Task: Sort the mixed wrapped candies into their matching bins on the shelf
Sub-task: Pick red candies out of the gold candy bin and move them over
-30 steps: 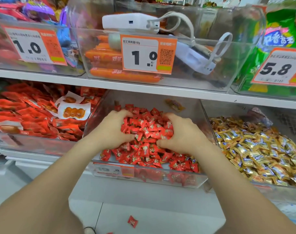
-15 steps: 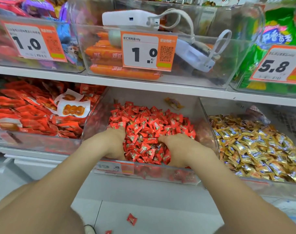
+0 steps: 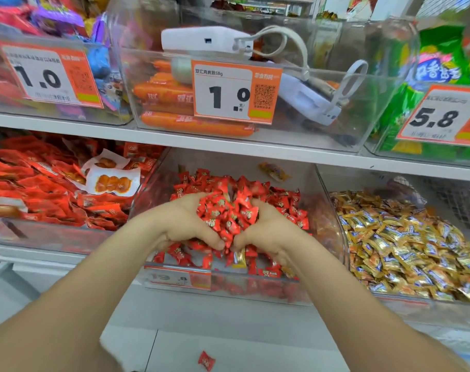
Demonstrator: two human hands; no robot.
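The fingers of the left hand and the right hand are curled inward and clamped on a shared heap of red wrapped candies, with the two thumbs nearly meeting beneath it; the fingertips are buried in wrappers and cannot be seen. The heap is held between the cupped palms, just above the loose red stock in the middle clear bin on the lower shelf. Directly below the thumbs one gold-wrapped candy lies among the red pieces near the bin's front wall (the only clear mismatch visible there). At the back of the same bin rests a small orange packet, whose type cannot be read. The bin of gold candies stands just beside on the right. A single red candy lies on the floor below. Step in hand, as judged: bulk lifting of red stock to expose strays. The next move calls for setting the heap down clear of the gold piece, pinching that piece with one hand, and carrying it rightward over the partition; the floor piece then needs retrieval.
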